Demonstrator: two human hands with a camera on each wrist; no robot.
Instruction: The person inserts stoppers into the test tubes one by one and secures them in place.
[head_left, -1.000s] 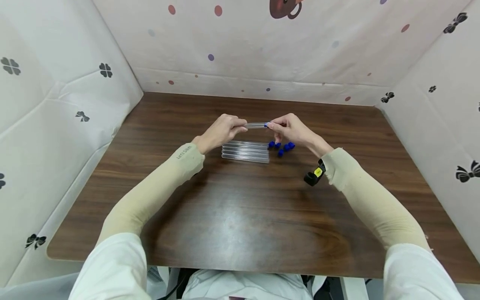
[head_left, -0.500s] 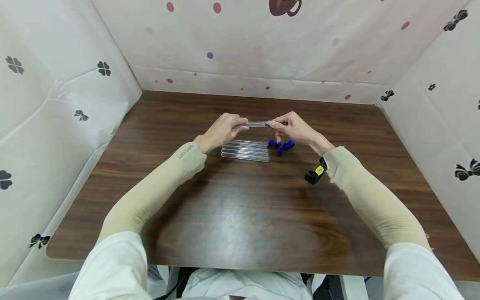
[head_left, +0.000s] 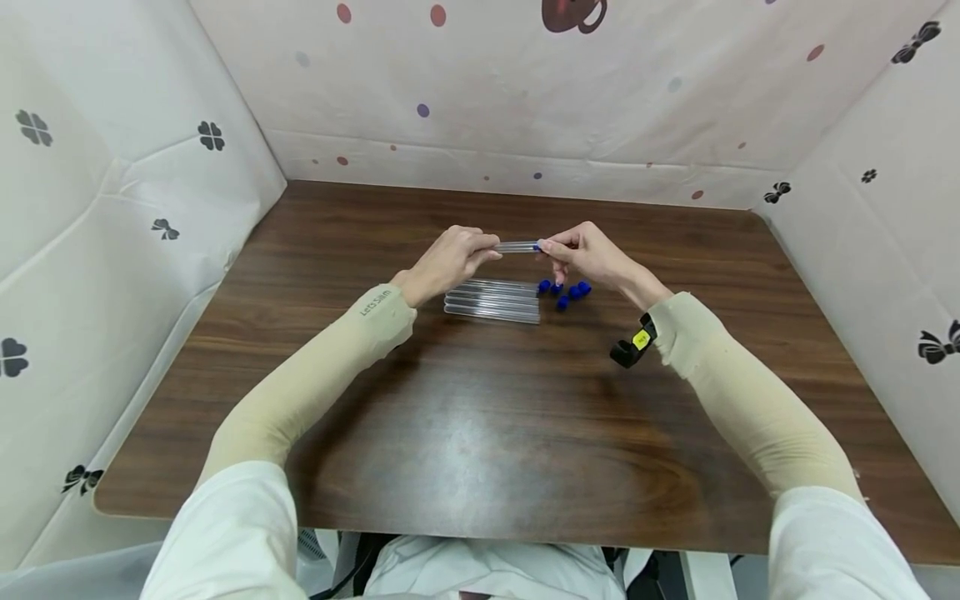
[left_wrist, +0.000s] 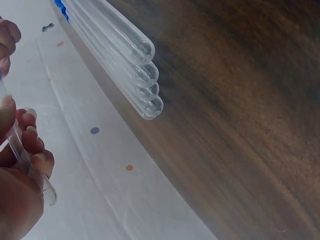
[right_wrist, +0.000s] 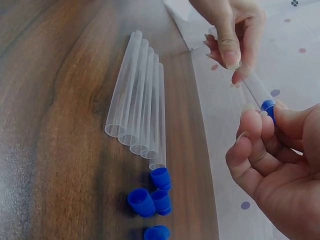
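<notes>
One clear tube (head_left: 517, 247) bridges left hand (head_left: 452, 257) and right hand (head_left: 588, 254)

From over the head, I see the two hands apart, raised over the far half of the brown table (head_left: 457, 433). The left hand grips the tube by one end, and the right hand pinches the other. Below the tube, a row of tubes (head_left: 491, 302) lies flat, with five loose caps (head_left: 562, 303), all blue, scattered off the row's right end. Pale sleeves (head_left: 315, 383) cover both forearms; a black band (head_left: 624, 354) sits at the right wrist, and a dotted white sheet (head_left: 510, 92) hangs behind.

At the left wrist, the held tube slants across the left palm under the thumb, its rounded end poking out past the hand. Part of the right hand shows at the edge. The row turns its rounded ends this way.

At the right wrist, a blue cap (right_wrist: 268, 105) sits at the tube's end, pinched by the right thumb and fingers, while the left fingers clasp the tube farther along. Five tubes lie side by side on the wood, open mouths toward the loose caps; four of those show here.
</notes>
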